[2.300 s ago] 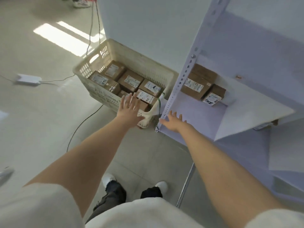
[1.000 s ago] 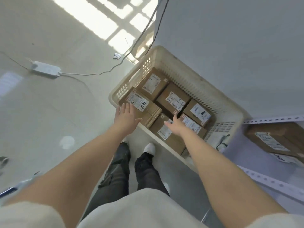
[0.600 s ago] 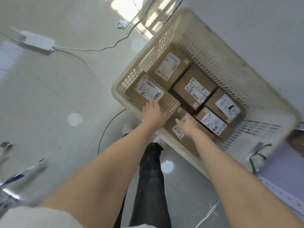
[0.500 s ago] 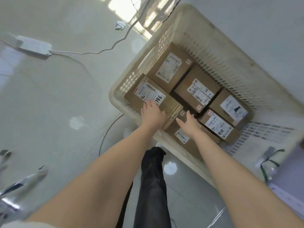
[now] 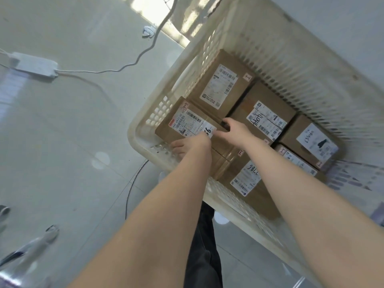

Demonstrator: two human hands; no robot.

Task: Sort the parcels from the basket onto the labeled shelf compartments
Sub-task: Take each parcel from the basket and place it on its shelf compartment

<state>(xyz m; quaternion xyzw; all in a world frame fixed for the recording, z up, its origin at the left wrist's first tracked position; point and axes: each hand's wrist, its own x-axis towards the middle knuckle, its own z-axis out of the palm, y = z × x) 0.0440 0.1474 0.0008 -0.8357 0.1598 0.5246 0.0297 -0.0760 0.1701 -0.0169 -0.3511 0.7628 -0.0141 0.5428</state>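
A cream plastic basket (image 5: pixel 143 148) on the floor holds several brown cardboard parcels with white labels. My left hand (image 5: pixel 191 146) grips the near side of the front-left parcel (image 5: pixel 187 123), fingers reaching down between it and the basket wall. My right hand (image 5: pixel 234 132) clasps the same parcel's far right edge, fingers curled over it. Other parcels lie behind and to the right: one at the back (image 5: pixel 220 86), one marked in pen (image 5: pixel 264 119), one at the right (image 5: pixel 309 140), one in front (image 5: pixel 245 177).
A white power adapter (image 5: pixel 34 66) and its cables lie on the tiled floor to the left. A white wall (image 5: pixel 332 28) stands behind the basket. My dark trouser leg (image 5: pixel 203 246) is below, between my arms.
I have leaned closer over the basket. Both hands moved from resting on the parcel tops to gripping the front-left parcel at two opposite sides.
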